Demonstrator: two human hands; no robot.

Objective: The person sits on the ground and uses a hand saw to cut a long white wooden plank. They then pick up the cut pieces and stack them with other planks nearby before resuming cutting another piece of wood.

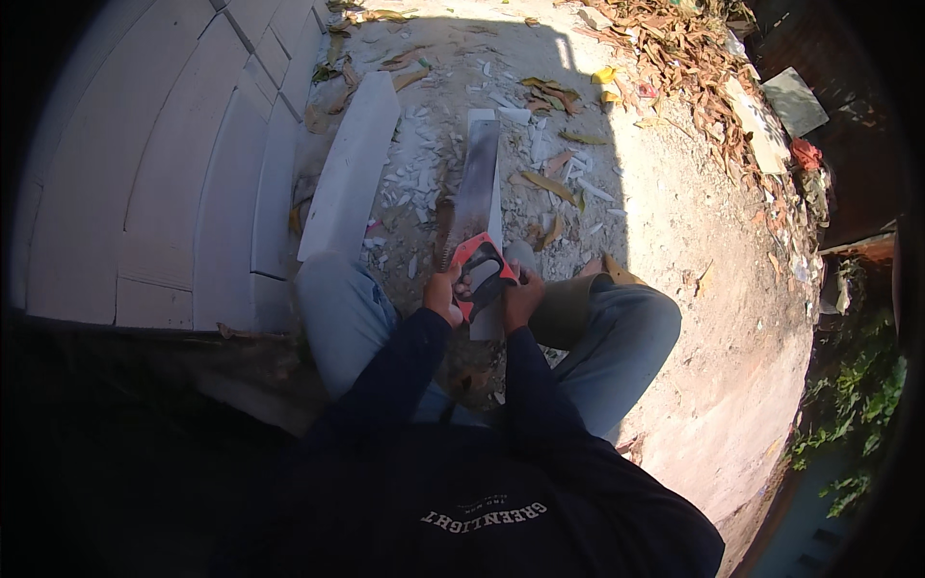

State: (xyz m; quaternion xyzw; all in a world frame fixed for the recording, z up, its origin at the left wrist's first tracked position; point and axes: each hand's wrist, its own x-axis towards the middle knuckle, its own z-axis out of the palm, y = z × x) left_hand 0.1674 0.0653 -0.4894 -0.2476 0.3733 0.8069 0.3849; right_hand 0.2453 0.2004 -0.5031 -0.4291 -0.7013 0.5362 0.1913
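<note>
I sit with my legs crossed, a long white board (487, 323) lying lengthwise between them. A handsaw (472, 173) rests along it, blade pointing away from me, toothed edge to the left. My left hand (443, 294) is closed on the left side of its red and black handle (482, 275), with some fingers inside the opening. My right hand (522, 299) is closed at the handle's right side; whether it also grips the board is unclear. A second white board (352, 159) lies to the left, reaching to my left knee (328, 299).
Stacked pale panels (154, 164) fill the left side. White chips (424, 164) and yellow leaves (559, 188) litter the shaded ground around the boards. Dry leaves (674, 77) pile at the upper right; a loose sheet (795, 101), red scrap (805, 154) and green plants (848, 414) line the right edge.
</note>
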